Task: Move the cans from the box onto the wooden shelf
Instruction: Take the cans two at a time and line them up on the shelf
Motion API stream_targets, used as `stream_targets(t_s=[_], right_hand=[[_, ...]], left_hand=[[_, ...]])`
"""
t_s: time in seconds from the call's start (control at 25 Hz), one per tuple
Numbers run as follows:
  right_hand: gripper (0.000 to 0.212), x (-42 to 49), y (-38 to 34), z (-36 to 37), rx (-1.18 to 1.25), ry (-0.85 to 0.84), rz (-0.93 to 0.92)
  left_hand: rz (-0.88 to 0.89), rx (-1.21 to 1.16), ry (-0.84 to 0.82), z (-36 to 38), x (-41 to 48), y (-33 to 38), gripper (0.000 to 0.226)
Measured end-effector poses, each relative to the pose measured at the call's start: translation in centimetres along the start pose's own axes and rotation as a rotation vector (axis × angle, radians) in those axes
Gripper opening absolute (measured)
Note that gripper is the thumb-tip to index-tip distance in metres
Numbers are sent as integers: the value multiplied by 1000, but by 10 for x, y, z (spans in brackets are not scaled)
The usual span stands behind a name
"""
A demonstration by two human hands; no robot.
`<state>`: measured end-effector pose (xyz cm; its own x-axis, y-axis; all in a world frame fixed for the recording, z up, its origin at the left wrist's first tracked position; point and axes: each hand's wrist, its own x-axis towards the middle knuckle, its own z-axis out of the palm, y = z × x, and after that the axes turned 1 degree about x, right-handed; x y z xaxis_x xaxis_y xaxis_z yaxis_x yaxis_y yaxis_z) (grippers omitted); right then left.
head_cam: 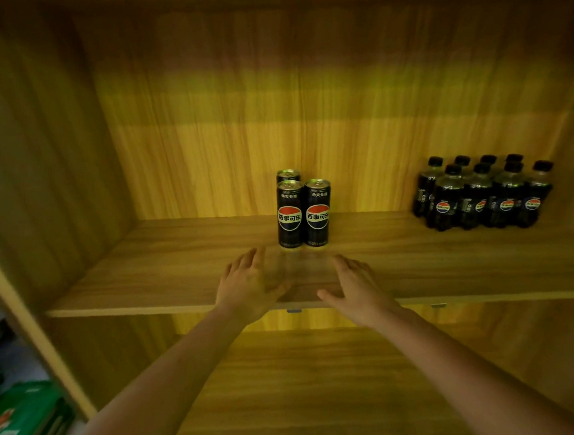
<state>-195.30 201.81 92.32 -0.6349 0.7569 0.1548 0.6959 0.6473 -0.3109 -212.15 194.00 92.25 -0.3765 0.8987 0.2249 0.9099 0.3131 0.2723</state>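
Three cans (303, 212) stand upright and touching at mid-frame, set back on the wooden shelf (145, 273) — I'd guess to leave room for more — while the left hand (249, 285) and right hand (356, 287) hover just below them, fingers loosely spread, holding nothing.

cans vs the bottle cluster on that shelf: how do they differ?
Count: three cans show, two in front and one behind. The bottles form a larger cluster, at least eight.
Tops: the cans have shiny metal lids, the bottles black screw caps.
Place: the cans stand mid-shelf, the bottles near its right end.
Shared: all stand upright on the wooden shelf, with dark bodies and the same red, white and blue round logo.
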Motion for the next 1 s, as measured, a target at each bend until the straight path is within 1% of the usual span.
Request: stream_targets(t_s=[0.12, 0.28, 0.4, 0.56, 0.68, 0.8, 1.0], right_hand=[[75, -28, -28, -21, -37, 18, -86], [79, -75, -65, -38, -184, 80, -197], [81, -114, -92, -44, -237, 94, -180], [80, -166, -125, -37, -257, 83, -118], [81, -200, -143, -25, -257, 82, -94], [82, -225, -150, -9, -258, 39, -76], [82, -240, -142, 29, -241, -5, -84]], left_hand=[[13, 79, -71, -30, -43, 2, 86], [57, 150, -69, -68, -106, 5, 87], [59, 171, -61, -93, -148, -2, 87], [125, 172, -51, -112, -198, -13, 88], [184, 130, -53, -112, -236, -17, 88], [218, 112, -92, -102, -262, -23, 90], [210, 64, -51, -69, -278, -41, 87]])
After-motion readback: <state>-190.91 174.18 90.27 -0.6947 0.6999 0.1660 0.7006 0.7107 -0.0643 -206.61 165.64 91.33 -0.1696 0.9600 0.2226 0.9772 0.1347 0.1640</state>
